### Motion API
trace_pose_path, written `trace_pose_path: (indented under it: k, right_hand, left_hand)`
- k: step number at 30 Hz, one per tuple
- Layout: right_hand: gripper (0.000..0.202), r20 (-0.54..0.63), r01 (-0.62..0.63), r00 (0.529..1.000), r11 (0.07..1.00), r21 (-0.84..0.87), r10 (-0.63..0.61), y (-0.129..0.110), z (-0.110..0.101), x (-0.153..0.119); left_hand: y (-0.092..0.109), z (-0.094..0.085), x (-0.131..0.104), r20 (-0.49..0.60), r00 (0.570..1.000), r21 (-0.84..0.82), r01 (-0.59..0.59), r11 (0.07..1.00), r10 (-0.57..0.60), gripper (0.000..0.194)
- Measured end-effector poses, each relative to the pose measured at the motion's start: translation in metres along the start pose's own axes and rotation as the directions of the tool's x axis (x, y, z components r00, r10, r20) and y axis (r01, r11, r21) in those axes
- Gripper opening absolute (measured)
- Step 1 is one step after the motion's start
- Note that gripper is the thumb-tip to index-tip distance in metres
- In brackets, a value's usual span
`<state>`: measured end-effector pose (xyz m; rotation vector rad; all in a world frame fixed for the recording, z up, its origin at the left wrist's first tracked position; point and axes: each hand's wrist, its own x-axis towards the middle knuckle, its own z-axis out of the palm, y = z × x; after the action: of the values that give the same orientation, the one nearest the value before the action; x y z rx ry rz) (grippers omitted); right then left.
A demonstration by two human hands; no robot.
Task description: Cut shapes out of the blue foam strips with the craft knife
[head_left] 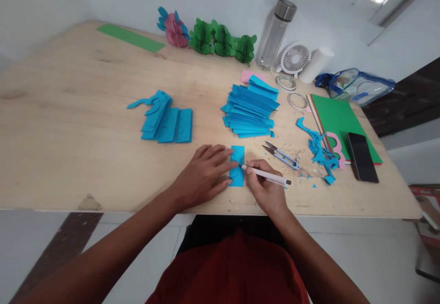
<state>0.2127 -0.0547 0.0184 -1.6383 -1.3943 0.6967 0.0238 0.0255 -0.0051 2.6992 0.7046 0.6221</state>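
Note:
A small blue paper strip (237, 180) lies upright before me near the table's front edge, with a faint curved line on it. My left hand (206, 176) rests flat with fingers stretched, their tips on the strip's left side. In my right hand (270, 192) is a white pen (268, 175), its tip against the strip's right part. Thread snips (281, 154) with a blue handle lie just beyond that hand. Behind the strip is a pile of folded blue papers (250, 111). Further left sits another group of blue papers (167, 123) with a curved cut-out on top.
Green and pink paper figures (222, 40), a glass bottle (277, 34), a small fan (294, 59) and tape rolls (286, 83) stand along the back. Blue scraps (321, 153), a green paper stack (340, 121) and a phone (362, 157) lie right. A green strip (130, 37) lies back left.

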Motion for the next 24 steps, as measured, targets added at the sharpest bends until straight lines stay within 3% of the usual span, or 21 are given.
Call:
trace_pose_path:
  k: [8, 13, 24]
  right_hand:
    - [0.011, 0.070, -0.040, 0.997, 0.996, 0.084, 0.034, 0.005, -0.006, 0.014]
    - [0.009, 0.161, -0.129, 0.981, 0.981, 0.148, 0.104, 0.010, -0.010, 0.025]
    - [0.009, 0.148, -0.109, 0.985, 0.984, 0.140, 0.088, 0.012, -0.010, 0.024]
  left_hand:
    - [0.000, 0.000, 0.000, 0.015, 1.000, 0.014, 0.006, 1.000, -0.006, 0.036]
    - [-0.001, 0.001, -0.001, 0.026, 1.000, 0.012, 0.005, 1.000, -0.006, 0.038]
    - [-0.001, 0.000, 0.000, 0.032, 0.999, 0.005, 0.012, 1.000, -0.012, 0.037]
